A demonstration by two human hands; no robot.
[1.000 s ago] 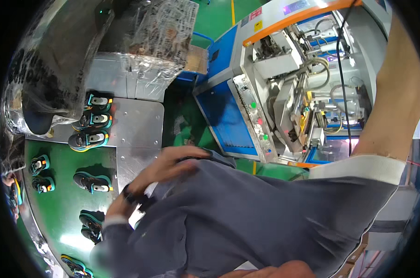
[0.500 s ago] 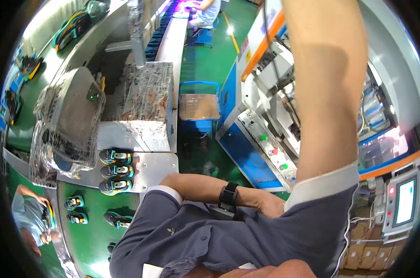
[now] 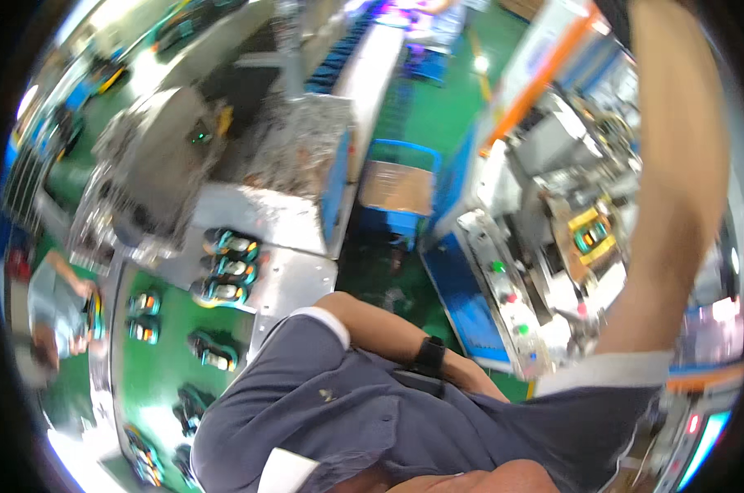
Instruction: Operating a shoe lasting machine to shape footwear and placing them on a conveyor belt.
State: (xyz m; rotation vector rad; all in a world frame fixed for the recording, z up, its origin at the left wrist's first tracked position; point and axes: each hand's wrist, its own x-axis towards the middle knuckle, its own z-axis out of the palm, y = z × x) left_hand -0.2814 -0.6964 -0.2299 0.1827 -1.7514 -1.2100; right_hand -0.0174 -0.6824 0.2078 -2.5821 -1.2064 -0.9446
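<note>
My right arm is raised toward the top edge, where its hand lies beyond the picture. Something dark shows beside it there, blurred. My left forearm, with a black wristwatch, bends across my front. The back of my left hand shows only in part; its fingers are hidden at my right side. Under the raised arm is an open machine, holding a dark and teal shoe piece between yellow parts.
Sports shoes stand in a row on a metal table at left. A blue cart with a cardboard top stands beyond. The machine's button panel is at right. Another person handles a shoe at far left.
The view has turned and blurred. My right arm now lies farther right in the picture, uncovering the machine's inside and the shoe piece. My left arm stays bent across my front.
</note>
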